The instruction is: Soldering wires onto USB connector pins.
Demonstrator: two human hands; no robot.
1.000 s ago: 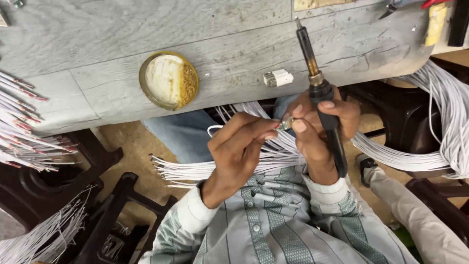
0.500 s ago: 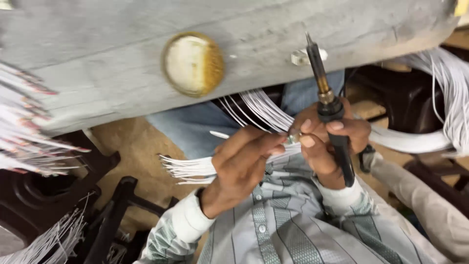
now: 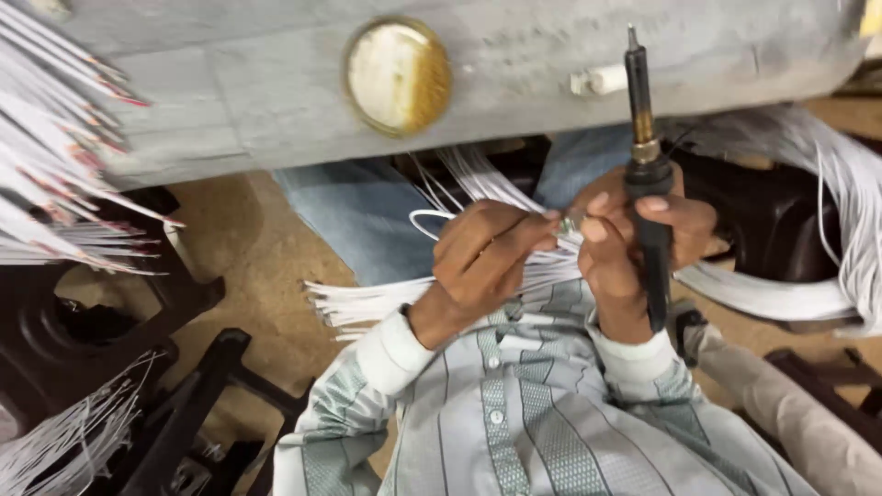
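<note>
My right hand [image 3: 634, 243] grips a black soldering iron [image 3: 645, 165] upright, its tip pointing toward the grey bench [image 3: 230, 83]. With thumb and forefinger the same hand also pinches a small metal part [image 3: 570, 223]. My left hand [image 3: 487, 257] pinches a thin white wire [image 3: 432, 220] whose end meets that small part between the two hands. A bundle of white wires [image 3: 386, 298] lies across my lap under both hands.
A round tin [image 3: 397, 75] with a pale yellowish pad sits on the bench near its edge, a small white connector [image 3: 602, 80] to its right. More white wire bundles hang at the left [image 3: 64, 174] and right [image 3: 836, 230]. Dark plastic stools [image 3: 110, 340] stand on the floor.
The view has shifted down and left, so the bench and tin sit higher in frame. Both hands stay together at the wire end; the soldering iron remains upright.
</note>
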